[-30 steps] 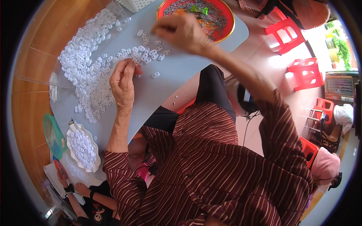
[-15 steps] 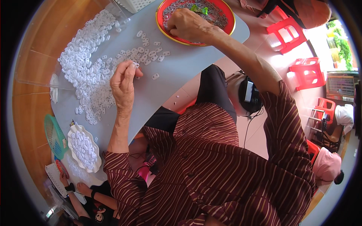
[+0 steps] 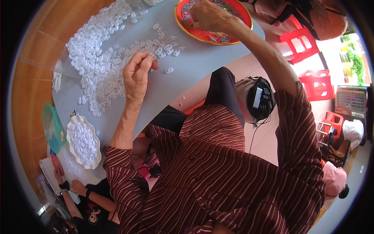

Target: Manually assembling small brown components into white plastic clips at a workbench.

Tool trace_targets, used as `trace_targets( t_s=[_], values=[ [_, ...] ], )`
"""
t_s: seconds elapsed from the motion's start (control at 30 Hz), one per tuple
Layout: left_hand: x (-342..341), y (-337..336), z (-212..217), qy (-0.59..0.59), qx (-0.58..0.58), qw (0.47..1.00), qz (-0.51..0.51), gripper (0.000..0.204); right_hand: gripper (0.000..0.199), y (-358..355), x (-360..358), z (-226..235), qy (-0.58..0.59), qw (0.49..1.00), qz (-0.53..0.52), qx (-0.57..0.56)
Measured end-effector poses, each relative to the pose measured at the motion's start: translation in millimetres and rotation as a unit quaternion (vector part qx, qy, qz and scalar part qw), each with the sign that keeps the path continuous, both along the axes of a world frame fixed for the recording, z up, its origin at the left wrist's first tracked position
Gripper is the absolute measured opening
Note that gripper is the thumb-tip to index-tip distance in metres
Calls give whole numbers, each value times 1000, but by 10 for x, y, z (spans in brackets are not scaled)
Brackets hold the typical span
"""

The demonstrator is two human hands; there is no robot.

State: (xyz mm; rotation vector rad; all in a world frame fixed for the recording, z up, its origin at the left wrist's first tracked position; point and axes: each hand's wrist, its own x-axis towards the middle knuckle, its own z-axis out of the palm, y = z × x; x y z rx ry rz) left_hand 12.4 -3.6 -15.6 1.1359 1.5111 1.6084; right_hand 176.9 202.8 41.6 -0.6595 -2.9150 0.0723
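Note:
My left hand (image 3: pixel 137 76) is raised over the grey table (image 3: pixel 171 84), thumb and fingers pinched on a small white plastic piece, mostly hidden now. Below and beyond it spreads a big heap of white two-holed oval plastic pieces (image 3: pixel 91 50), with several strays (image 3: pixel 169 70) close to the hand. At the far side, my right hand (image 3: pixel 210 16) reaches into a round red tray (image 3: pixel 183 23) with a gold rim. Its fingers are curled among small grey metal pins (image 3: pixel 220 38); whatever they grip cannot be made out.
At the left stand a scalloped white dish (image 3: pixel 83 144) full of white pieces and a green basket (image 3: pixel 53 128). A co-worker's hands (image 3: pixel 80 188) are at the lower left. Red stools (image 3: pixel 300 43) stand on the right, with a black bag (image 3: pixel 260 99) beside my leg.
The whole view has shifted slightly. My right hand has moved farther into the tray, and more red bottom shows near its close rim. My left hand keeps its pinch, turned a little.

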Motion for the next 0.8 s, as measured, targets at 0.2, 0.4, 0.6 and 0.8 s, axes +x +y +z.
trace_targets(
  t_s=[0.2,0.4,0.6,0.8],
  values=[
    [-2,18,26,-63,-3,998,-11,15,23,-579,-87,-172,305,899,-6,-315],
    [19,-2,23,-34,2,999,-36,15,12,-974,-251,-516,410,687,-23,-600],
    [-5,-20,-15,-48,18,998,-33,17,16,-1119,-342,-536,465,628,-31,-623],
    [22,-12,-7,-35,19,999,-25,17,19,-1162,-367,-571,480,655,-45,-582]
  ],
)
